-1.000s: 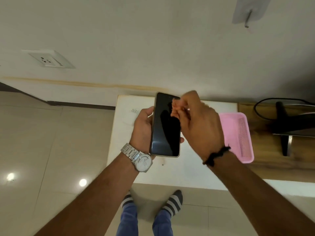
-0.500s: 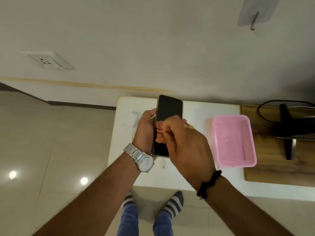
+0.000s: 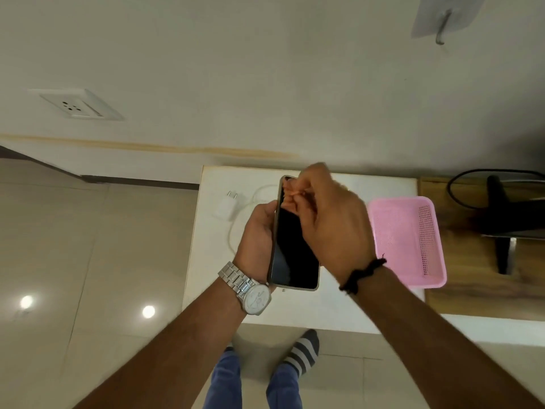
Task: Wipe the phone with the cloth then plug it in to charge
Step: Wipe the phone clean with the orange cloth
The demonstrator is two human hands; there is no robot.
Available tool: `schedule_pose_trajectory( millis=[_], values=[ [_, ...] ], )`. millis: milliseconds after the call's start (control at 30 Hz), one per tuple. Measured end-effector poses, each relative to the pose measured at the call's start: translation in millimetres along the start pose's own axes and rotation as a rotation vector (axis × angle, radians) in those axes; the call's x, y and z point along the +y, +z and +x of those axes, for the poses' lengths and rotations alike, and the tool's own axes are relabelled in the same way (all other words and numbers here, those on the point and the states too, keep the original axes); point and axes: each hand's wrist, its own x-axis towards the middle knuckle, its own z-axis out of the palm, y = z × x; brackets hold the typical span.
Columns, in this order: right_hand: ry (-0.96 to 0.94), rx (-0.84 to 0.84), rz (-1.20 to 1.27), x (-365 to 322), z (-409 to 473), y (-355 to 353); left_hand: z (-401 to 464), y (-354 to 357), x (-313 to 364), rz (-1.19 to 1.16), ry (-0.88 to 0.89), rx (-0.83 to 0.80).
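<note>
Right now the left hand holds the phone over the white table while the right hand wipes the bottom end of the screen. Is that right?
Not quite. In the head view the right hand presses the orange cloth on the top end of the phone screen, not the bottom. The rest stands: the left hand holds the phone over the white table.

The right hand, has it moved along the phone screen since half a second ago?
Yes. The right hand has slid from mid-screen toward the phone's far end, nearer the wall.
</note>
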Motion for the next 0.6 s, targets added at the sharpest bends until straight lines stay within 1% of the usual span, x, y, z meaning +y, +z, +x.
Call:
schedule_pose_trajectory(
  millis=[67, 133, 200, 300, 367, 433, 500, 600],
  values=[
    [0.084, 0.054, -0.008, 19, 13, -4, 0, 0, 2, 0.01, -0.018, -0.044],
    [0.116, 0.1, -0.011, 23, 14, -5, 3, 1, 5, 0.015, -0.021, -0.041],
    [0.1, 0.117, 0.051, 6, 16, -2, 5, 5, 2, 0.017, 0.0, -0.021],
    [0.028, 0.052, 0.095, -17, 22, 3, 10, 7, 1, -0.056, 0.032, 0.023],
    [0.029, 0.061, 0.075, -3, 22, 2, 10, 2, 5, -0.061, 0.04, -0.025],
    [0.108, 0.078, 0.065, 19, 17, -4, 5, -1, 12, -0.016, 0.015, -0.094],
    [0.142, 0.09, 0.053, 25, 14, -5, 6, -1, 11, 0.012, -0.002, -0.071],
    [0.05, 0.081, 0.044, -2, 19, 1, 9, 4, 3, -0.017, 0.02, 0.015]
  ],
)
